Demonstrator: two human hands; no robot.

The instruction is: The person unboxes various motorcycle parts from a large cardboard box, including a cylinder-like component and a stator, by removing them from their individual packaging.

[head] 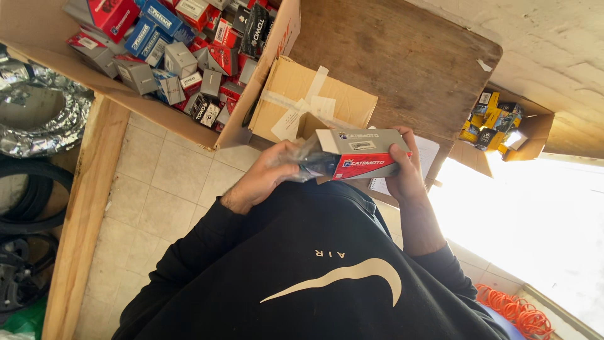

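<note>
In front of the tan cardboard carton (pixel 314 94), the right hand (pixel 402 173) clasps a small grey-and-red cardboard box (pixel 358 154), while the left hand (pixel 264 176) pinches a plastic-wrapped dark part (pixel 313 160) half inside it.

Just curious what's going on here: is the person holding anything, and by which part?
The right hand grips a grey-and-red carton by one end; the left hand pinches a plastic-wrapped dark part at the carton's other end.

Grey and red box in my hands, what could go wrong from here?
1. The bagged part sits half out of the grey and red box, pinched by the left hand. The slick wrap could slip, and it may drop to the tiled floor.
2. The right hand grips only the box's far end, so a hard tug might crush or tear it.
</note>
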